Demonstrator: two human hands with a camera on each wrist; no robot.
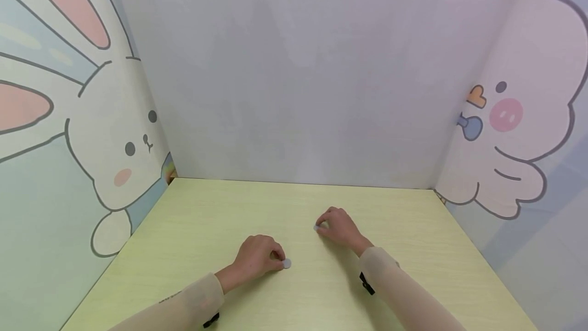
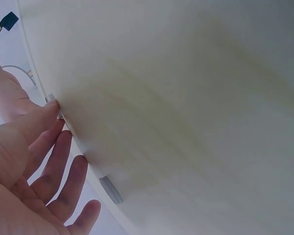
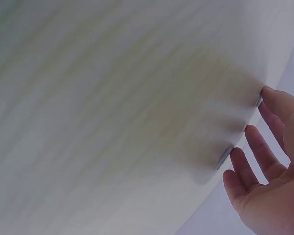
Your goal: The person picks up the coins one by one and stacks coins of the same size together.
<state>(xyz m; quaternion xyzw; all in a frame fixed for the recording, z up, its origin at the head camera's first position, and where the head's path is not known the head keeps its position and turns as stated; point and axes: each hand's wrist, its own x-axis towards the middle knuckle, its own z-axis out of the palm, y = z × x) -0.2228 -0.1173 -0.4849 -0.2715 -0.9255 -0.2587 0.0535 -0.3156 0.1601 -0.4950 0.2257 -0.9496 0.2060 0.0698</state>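
Near the middle of the table [image 1: 206, 218], my left hand [image 1: 256, 258] pinches a small flat grey disc [image 1: 287, 263] between thumb and forefinger. Farther forward and to the right, my right hand [image 1: 341, 228] holds another small grey disc [image 1: 316, 228] by thumb and forefinger. The left wrist view shows a loose grey disc [image 2: 111, 190] on the tabletop, beside the outer fingers of the left hand. In the right wrist view a further grey disc [image 3: 224, 157] lies at the tips of the right hand's outer fingers. Both loose discs are hidden by the hands in the head view.
A plain pale wall panel [image 1: 298, 80] stands along the table's far edge. Side panels carry a printed rabbit [image 1: 110, 132] on the left and a printed white cartoon figure [image 1: 528, 75] on the right. Both forearms reach in over the near edge.
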